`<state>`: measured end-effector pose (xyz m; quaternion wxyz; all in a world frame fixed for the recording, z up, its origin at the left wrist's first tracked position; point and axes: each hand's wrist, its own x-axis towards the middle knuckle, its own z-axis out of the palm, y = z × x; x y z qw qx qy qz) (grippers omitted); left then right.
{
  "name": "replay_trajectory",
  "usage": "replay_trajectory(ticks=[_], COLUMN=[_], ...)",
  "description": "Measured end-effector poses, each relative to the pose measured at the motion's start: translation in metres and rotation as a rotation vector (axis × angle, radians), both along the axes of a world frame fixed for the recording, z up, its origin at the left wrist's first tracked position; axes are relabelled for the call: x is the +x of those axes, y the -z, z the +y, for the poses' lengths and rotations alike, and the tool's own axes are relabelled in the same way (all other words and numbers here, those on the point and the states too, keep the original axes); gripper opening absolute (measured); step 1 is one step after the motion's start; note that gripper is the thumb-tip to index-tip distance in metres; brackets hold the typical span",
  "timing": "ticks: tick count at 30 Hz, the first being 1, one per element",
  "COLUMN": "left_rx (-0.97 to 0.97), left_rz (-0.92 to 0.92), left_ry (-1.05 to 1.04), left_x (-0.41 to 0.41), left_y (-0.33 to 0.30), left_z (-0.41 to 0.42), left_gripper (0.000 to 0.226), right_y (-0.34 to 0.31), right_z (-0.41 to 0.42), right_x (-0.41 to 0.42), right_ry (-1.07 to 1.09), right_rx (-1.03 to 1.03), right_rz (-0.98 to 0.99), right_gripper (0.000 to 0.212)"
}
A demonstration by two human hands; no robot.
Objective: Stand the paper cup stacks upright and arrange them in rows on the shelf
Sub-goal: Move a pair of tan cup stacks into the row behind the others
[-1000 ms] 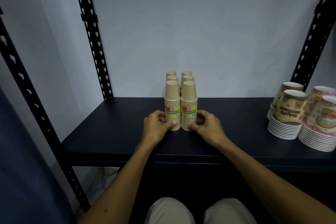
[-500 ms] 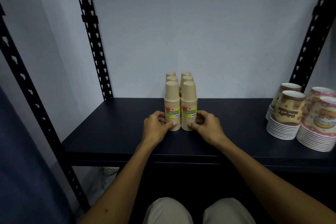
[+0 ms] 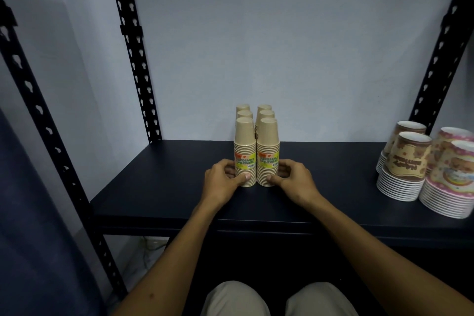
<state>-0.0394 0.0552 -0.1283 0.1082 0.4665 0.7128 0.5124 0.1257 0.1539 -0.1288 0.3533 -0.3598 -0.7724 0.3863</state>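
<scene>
On the dark shelf [image 3: 159,187], six kraft paper cup stacks stand upright in two files of three, running from mid-depth back toward the rear edge and packed side by side. As far as this view shows, the standing-up is done and the rows are formed; what seems left is a last squaring of the front pair, and perhaps nothing more.

The left hand [image 3: 221,179] rests on the shelf just left of the front-left stack [image 3: 245,151], its fingers curled round the stack's lower rims and the thumb pressing the front near the base. Touching that stack on its right is the front-right stack [image 3: 268,151], labelled alike. The right hand [image 3: 292,179] mirrors the left: fingers wrapped round the outer side, thumb on the front low down. Both wrists lie low over the shelf's front edge. How firmly either hand squeezes I cannot tell from here.

Near the shelf's right end, well apart, sit printed cup stacks [image 3: 407,161], mouths up.
</scene>
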Motion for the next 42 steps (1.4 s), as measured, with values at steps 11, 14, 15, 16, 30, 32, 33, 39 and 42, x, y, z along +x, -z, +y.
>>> replay_trajectory(ticks=[11, 14, 15, 16, 30, 32, 33, 39, 42], left_rx=[0.003, -0.012, -0.006, 0.018, 0.262, 0.206, 0.18, 0.222, 0.238], left_rz=[-0.029, -0.117, -0.166, -0.219, -0.823, -0.858, -0.852, -0.811, -0.828], left_ry=[0.043, 0.096, 0.094, 0.074, 0.046, 0.104, 0.14, 0.34, 0.38], left_x=[-0.001, -0.009, -0.012, -0.015, -0.013, -0.022, -0.025, -0.012, -0.012], left_y=[0.0, 0.001, 0.0, -0.001, -0.019, -0.013, -0.011, -0.02, -0.02], left_z=[-0.002, -0.002, -0.002, -0.001, 0.059, 0.069, 0.072, 0.076, 0.078], left_gripper=[0.047, 0.05, 0.05, 0.048, 0.062, 0.077, 0.074, 0.05, 0.05], right_y=[0.002, 0.004, 0.003, 0.003, -0.016, 0.001, 0.006, -0.02, -0.019], right_z=[0.006, 0.011, 0.013, 0.015, 0.054, 0.08, 0.086, 0.053, 0.053], right_x=[0.003, 0.008, 0.01, 0.012, -0.045, -0.052, -0.054, -0.058, -0.059], right_ry=[-0.047, -0.016, 0.021, 0.058, 0.051, 0.008, -0.015, -0.023, -0.032], right_rx=[-0.1, -0.166, -0.179, -0.188, -0.553, -0.596, -0.61, -0.594, -0.588], right_rz=[0.015, 0.085, 0.117, 0.154, 0.526, 0.51, 0.502, 0.478, 0.491], right_gripper=[0.046, 0.047, 0.046, 0.042, 0.082, 0.105, 0.107, 0.066, 0.062])
